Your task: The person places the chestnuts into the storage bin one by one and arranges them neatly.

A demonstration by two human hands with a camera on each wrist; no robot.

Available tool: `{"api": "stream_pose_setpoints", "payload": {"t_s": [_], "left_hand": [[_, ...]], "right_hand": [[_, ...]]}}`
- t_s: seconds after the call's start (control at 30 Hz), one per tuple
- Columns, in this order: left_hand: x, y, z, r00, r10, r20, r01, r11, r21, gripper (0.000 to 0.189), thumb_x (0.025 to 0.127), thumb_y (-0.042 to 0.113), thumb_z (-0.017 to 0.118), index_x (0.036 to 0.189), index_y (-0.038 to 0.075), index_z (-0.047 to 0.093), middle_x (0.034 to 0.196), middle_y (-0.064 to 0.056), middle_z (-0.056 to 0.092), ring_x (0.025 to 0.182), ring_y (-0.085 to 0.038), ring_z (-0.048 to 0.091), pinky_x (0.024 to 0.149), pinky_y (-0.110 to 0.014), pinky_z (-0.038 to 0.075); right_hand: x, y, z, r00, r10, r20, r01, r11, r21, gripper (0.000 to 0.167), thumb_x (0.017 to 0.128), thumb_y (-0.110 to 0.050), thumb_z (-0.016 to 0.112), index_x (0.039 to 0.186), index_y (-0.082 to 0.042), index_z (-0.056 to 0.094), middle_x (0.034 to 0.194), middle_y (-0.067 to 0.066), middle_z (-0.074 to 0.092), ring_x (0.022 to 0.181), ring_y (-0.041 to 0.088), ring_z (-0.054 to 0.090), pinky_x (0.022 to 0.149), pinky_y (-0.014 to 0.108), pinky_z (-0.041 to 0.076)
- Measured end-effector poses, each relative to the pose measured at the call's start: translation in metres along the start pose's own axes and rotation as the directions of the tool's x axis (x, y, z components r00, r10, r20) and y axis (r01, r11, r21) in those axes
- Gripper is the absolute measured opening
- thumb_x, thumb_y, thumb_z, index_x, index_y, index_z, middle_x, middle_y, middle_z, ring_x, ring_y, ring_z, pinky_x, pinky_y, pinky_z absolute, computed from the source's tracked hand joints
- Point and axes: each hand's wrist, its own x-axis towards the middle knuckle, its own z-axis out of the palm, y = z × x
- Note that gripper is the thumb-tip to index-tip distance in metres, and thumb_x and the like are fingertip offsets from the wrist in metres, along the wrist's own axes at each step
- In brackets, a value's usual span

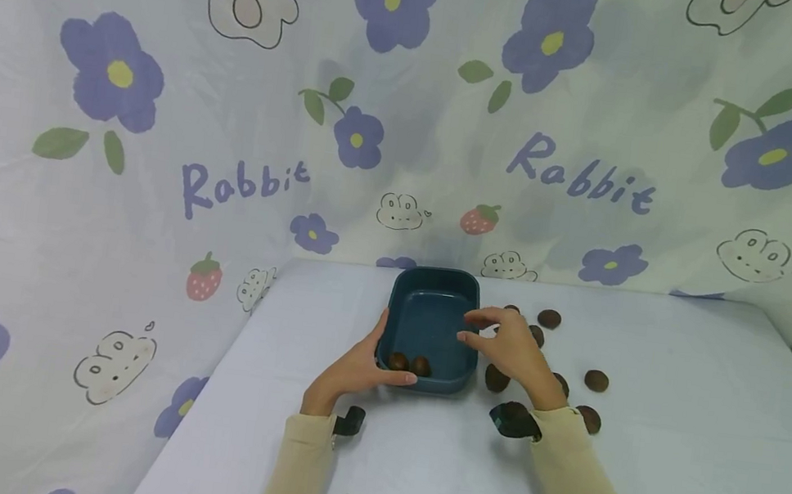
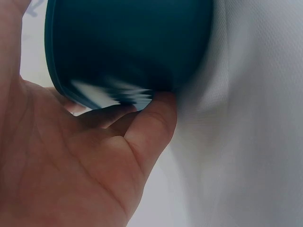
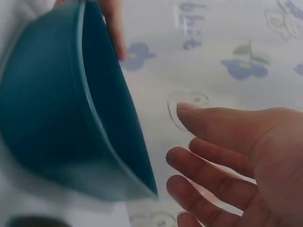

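Note:
A deep teal rectangular dish (image 1: 427,385) with rounded corners stands on the white table in the head view. Two brown chestnuts (image 1: 421,366) lie inside at its near end. My left hand (image 1: 359,366) grips the near left corner, thumb along the front and fingers along the left side; the left wrist view shows the thumb (image 2: 154,123) against the dish wall. Over the dish's right rim hovers my right hand (image 1: 511,348), holding nothing. In the right wrist view its fingers (image 3: 213,182) are loosely bent, with the thumb apart from them.
Several more chestnuts (image 1: 596,380) are scattered on the table right of the dish, some partly hidden by the right hand and wrist. A patterned curtain (image 1: 451,163) with flowers and rabbits hangs behind the white table (image 1: 694,481).

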Motion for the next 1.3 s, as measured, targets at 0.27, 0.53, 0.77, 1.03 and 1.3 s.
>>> {"api": "stream_pose_setpoints", "payload": {"t_s": [0.27, 0.53, 0.77, 1.03, 1.3], "left_hand": [[0.001, -0.002, -0.001, 1.000, 0.002, 0.000, -0.002, 1.000, 0.001, 0.136, 0.073, 0.066, 0.085, 0.167, 0.033, -0.008, 0.176, -0.002, 0.004, 0.162, -0.036, 0.017, 0.123, -0.066, 0.029], [0.001, 0.000, 0.000, 1.000, -0.015, -0.003, 0.015, 1.000, -0.002, 0.135, 0.073, 0.064, 0.086, 0.166, 0.035, -0.008, 0.176, 0.000, 0.003, 0.162, -0.035, 0.016, 0.124, -0.066, 0.027], [0.003, -0.004, 0.000, 1.000, -0.019, -0.004, 0.019, 1.000, -0.003, 0.136, 0.072, 0.065, 0.087, 0.165, 0.040, -0.009, 0.176, 0.002, 0.004, 0.162, -0.034, 0.017, 0.124, -0.066, 0.027], [0.004, -0.005, -0.001, 1.000, -0.007, -0.005, 0.007, 1.000, -0.013, 0.136, 0.072, 0.064, 0.087, 0.165, 0.040, -0.009, 0.176, 0.002, 0.003, 0.162, -0.035, 0.016, 0.124, -0.067, 0.026], [0.005, -0.006, 0.000, 1.000, 0.001, -0.007, -0.001, 1.000, -0.016, 0.136, 0.073, 0.063, 0.087, 0.166, 0.036, -0.008, 0.176, 0.000, 0.004, 0.162, -0.036, 0.016, 0.124, -0.068, 0.026]], "right_hand": [[-0.006, 0.017, -0.017, 1.000, 0.013, 0.004, -0.013, 0.999, -0.032, 0.036, 0.092, -0.020, 0.079, 0.122, 0.000, 0.073, 0.117, 0.016, 0.075, 0.108, 0.033, 0.067, 0.097, 0.055, 0.055], [-0.006, 0.031, -0.018, 0.991, 0.117, 0.066, -0.114, 0.992, -0.050, 0.038, 0.089, -0.018, 0.080, 0.122, 0.001, 0.073, 0.114, 0.016, 0.075, 0.100, 0.028, 0.069, 0.084, 0.041, 0.058], [-0.007, 0.039, -0.016, 0.979, 0.158, 0.127, -0.150, 0.986, -0.068, 0.040, 0.088, -0.015, 0.082, 0.121, 0.005, 0.072, 0.111, 0.018, 0.075, 0.096, 0.024, 0.070, 0.087, 0.045, 0.060], [-0.007, 0.044, -0.014, 0.965, 0.171, 0.197, -0.155, 0.983, -0.095, 0.042, 0.085, -0.014, 0.084, 0.119, 0.007, 0.072, 0.103, 0.016, 0.077, 0.093, 0.022, 0.070, 0.089, 0.045, 0.060], [-0.012, 0.040, -0.016, 0.947, 0.211, 0.240, -0.183, 0.974, -0.134, 0.051, 0.079, -0.013, 0.089, 0.121, 0.008, 0.071, 0.104, 0.014, 0.077, 0.095, 0.024, 0.070, 0.095, 0.052, 0.058]]}}
